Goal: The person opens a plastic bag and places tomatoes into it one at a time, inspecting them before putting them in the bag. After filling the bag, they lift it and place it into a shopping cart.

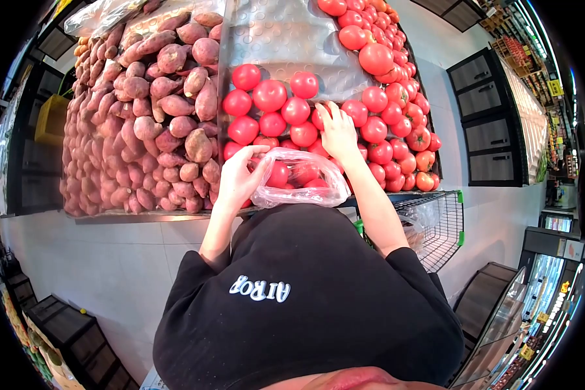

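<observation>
A clear plastic bag (335, 193) lies with its mouth spread at the near edge of the tomato bin, with several tomatoes (278, 174) inside. My left hand (240, 174) grips the bag's left rim between thumb and fingers. Just beyond the bag, my right hand (338, 133) reaches over the pile, its fingers curled round a red tomato (318, 119) that they partly cover. More loose tomatoes (270, 96) lie close around that hand, to the left and right.
Sweet potatoes (136, 123) are heaped left of a thin divider. Behind the tomatoes shows a dimpled silver liner (286, 39). A wire shopping cart (435, 227) with plastic-wrapped contents stands at my right, against the bin. Dark display cabinets (491, 123) stand across the aisle.
</observation>
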